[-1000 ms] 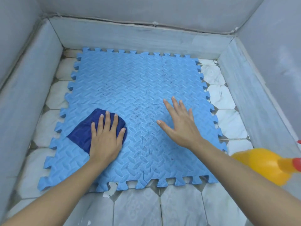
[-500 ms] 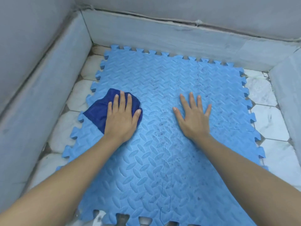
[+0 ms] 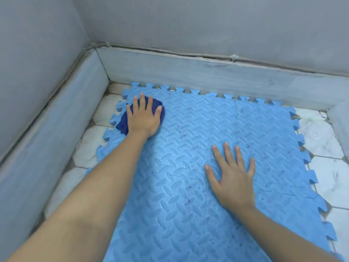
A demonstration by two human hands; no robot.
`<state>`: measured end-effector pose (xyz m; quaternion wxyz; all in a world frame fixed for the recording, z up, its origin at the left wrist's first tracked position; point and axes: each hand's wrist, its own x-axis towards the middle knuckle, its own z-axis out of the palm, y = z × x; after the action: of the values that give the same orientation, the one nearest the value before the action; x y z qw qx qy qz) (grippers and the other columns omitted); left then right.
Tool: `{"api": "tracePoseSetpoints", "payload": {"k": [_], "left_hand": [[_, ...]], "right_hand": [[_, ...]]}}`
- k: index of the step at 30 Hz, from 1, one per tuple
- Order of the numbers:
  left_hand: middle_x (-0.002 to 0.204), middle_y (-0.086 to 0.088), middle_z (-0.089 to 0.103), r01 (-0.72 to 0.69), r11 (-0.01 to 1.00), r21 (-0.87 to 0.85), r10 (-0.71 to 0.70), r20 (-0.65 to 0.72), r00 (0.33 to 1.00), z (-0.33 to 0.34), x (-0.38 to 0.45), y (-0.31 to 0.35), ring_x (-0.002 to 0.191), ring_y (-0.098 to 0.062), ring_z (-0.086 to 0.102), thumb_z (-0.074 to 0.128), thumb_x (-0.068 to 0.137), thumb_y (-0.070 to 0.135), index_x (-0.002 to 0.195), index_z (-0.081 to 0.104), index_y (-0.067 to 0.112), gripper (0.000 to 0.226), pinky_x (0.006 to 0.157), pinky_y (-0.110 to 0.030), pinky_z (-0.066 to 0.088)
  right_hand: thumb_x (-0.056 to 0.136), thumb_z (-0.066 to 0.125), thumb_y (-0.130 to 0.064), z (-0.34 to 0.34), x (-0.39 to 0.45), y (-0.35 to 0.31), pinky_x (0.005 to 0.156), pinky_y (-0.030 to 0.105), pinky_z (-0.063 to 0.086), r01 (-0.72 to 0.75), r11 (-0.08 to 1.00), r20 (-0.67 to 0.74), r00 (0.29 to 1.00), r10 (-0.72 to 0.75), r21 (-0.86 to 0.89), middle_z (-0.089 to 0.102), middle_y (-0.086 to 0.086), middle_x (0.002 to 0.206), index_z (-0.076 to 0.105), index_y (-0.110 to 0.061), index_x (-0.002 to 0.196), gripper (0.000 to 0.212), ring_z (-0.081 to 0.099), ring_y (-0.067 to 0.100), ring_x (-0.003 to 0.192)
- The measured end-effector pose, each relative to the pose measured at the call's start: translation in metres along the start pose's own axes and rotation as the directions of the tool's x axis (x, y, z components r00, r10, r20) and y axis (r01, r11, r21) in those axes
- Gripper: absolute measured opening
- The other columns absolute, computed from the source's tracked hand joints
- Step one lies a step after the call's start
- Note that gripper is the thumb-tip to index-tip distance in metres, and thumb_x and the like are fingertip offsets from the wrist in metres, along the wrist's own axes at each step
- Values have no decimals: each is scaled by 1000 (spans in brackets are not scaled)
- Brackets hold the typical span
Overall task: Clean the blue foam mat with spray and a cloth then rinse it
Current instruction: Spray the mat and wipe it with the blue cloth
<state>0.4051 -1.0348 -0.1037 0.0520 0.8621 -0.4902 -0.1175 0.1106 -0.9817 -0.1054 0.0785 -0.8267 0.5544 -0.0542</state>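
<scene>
The blue foam mat (image 3: 188,140), made of interlocking textured tiles with small dark specks near its middle, lies flat on the tiled floor. A dark blue cloth (image 3: 122,123) sits bunched at the mat's far left corner. My left hand (image 3: 144,118) presses flat on top of the cloth, fingers spread, covering most of it. My right hand (image 3: 231,176) rests palm down on the mat's middle, fingers apart, holding nothing. No spray bottle shows in this view.
White marble floor tiles (image 3: 324,137) show to the right and left of the mat. A low grey marble curb (image 3: 207,72) runs along the back and the left side, with grey walls (image 3: 207,25) above it.
My left hand has pushed the cloth from the mat's near left side up to its far left corner. My right hand stayed flat on the mat. The yellow bottle has left the view.
</scene>
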Motion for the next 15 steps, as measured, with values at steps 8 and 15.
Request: {"api": "tracePoseSetpoints", "payload": {"k": [8, 15], "left_hand": [[162, 1, 3, -687, 726, 19, 682, 98, 724, 19, -143, 14, 149, -20, 1, 19, 99, 53, 154, 14, 22, 64, 118, -41, 2], [162, 1, -4, -388, 914, 113, 388, 31, 921, -5, 29, 36, 149, -24, -5, 12, 97, 56, 154, 5, 28, 64, 119, -43, -1]], "right_hand": [[89, 37, -59, -1, -1, -1, 115, 61, 13, -3, 1000, -51, 999, 3, 0, 39, -1, 154, 44, -34, 144, 62, 29, 27, 145], [89, 38, -59, -5, 5, 2, 115, 60, 12, 4, 1000, -55, 998, -4, 7, 37, -2, 155, 45, -34, 143, 61, 27, 26, 146]]}}
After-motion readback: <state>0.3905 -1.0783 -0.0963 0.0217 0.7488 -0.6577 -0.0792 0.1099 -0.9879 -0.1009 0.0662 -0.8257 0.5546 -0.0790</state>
